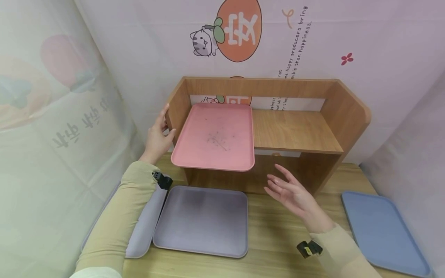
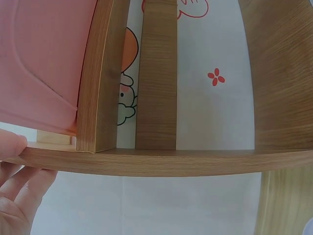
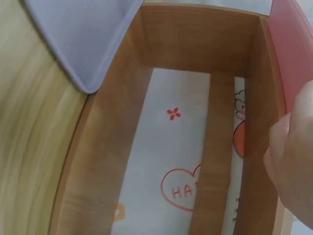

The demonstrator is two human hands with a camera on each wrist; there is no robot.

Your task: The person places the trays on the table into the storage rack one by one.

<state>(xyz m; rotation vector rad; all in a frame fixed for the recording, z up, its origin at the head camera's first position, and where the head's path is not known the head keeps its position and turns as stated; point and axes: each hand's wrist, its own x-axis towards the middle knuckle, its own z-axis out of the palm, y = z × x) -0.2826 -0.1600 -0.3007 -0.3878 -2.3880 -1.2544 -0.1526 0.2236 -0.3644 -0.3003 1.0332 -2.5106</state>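
My left hand (image 1: pixel 158 139) holds the left side panel of a two-level wooden desk shelf (image 1: pixel 295 129). In the left wrist view its thumb (image 2: pixel 12 143) lies on the inner side of the panel and its fingers (image 2: pixel 32 193) on the outer side. A pink tray (image 1: pixel 222 135) with a faint dark plant print lies on the left part of the upper level, its near end sticking out past the front edge. My right hand (image 1: pixel 293 199) hovers before the shelf's lower compartment, right of the pink tray, fingers loosely spread and holding nothing.
A grey-purple tray (image 1: pixel 203 222) lies on the wooden table (image 1: pixel 274 235) before the shelf. Another (image 1: pixel 142 231) sits at far left, partly under my left forearm. To the right lies a blue tray (image 1: pixel 386 231). Printed cloth (image 1: pixel 149 50) hangs behind and at both sides.
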